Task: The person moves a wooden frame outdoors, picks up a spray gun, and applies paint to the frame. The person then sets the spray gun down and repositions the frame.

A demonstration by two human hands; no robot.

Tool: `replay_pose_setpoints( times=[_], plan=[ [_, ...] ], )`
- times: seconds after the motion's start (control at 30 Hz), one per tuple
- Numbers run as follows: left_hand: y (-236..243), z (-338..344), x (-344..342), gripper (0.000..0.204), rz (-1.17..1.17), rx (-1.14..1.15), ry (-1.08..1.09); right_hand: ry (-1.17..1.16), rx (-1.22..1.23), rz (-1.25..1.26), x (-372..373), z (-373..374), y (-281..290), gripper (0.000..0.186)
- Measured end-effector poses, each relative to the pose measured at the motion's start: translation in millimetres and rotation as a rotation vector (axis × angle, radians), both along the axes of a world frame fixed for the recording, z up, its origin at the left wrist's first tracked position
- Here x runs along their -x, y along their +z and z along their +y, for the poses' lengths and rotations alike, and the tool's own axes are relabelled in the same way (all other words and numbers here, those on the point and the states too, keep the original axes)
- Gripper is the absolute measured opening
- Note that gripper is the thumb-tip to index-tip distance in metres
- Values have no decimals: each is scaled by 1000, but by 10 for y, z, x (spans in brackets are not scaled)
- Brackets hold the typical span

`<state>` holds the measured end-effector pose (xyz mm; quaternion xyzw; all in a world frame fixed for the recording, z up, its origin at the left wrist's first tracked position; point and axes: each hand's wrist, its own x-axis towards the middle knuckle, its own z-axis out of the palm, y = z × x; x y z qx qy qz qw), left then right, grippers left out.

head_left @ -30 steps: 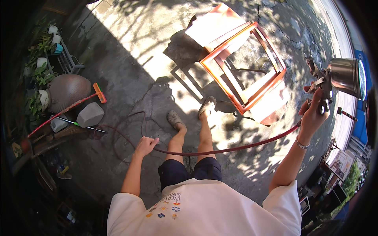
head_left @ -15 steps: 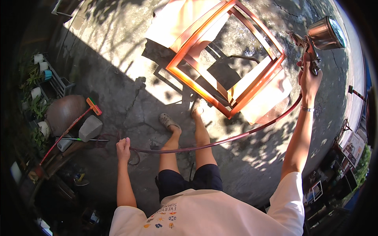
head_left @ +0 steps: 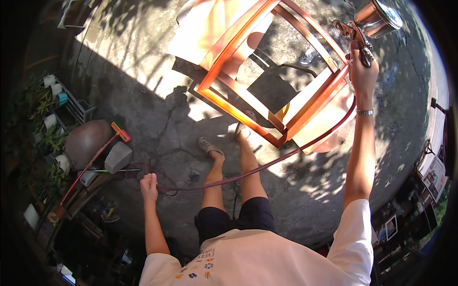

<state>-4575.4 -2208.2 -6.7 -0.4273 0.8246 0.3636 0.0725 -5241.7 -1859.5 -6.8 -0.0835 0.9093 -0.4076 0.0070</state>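
Observation:
My right hand (head_left: 363, 71) grips a metal spray gun (head_left: 354, 34) by its handle, its nozzle end pointing left toward an orange-brown frame. A shiny metal cup (head_left: 378, 18) sits on the gun's far right side. From the gun's handle a dark red hose (head_left: 267, 165) sags across in front of my legs to my left hand (head_left: 149, 186), which is closed around it. The frame (head_left: 238, 97), made of glossy bars with open middles, stands just left of the gun. The gun and the frame look apart, with a small gap between them.
Pale boards or sheets (head_left: 202, 33) lie under and behind the frame. At the left are a round brown pot (head_left: 87, 143), a grey block (head_left: 118, 156), a red-handled tool (head_left: 90, 164) and potted plants (head_left: 50, 119). A printed board (head_left: 435, 178) stands at the right edge.
My right hand has moved the spray gun and its cup left and slightly farther away, closer to the frame. My left hand still holds the hose, and the whole view has shifted a little.

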Motion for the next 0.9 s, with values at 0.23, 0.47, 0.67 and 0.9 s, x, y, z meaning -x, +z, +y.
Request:
replay_pose_setpoints(
  times=[0.23, 0.47, 0.67, 0.9],
  plan=[
    [61, -31, -337, 53, -10, -4, 58, -36, -20, 214, -107, -168, 0, 35],
    [47, -228, -880, 55, 26, 24, 55, 1, 170, -293, -1634, -199, 148, 32],
    [176, -475, -1205, 56, 32, 98, -23, 252, 218, -328, -2790, -195, 322, 13],
    [323, -545, -1337, 54, 16, 101, -24, 481, 227, -662, -3498, -210, 733, 16]
  ],
)
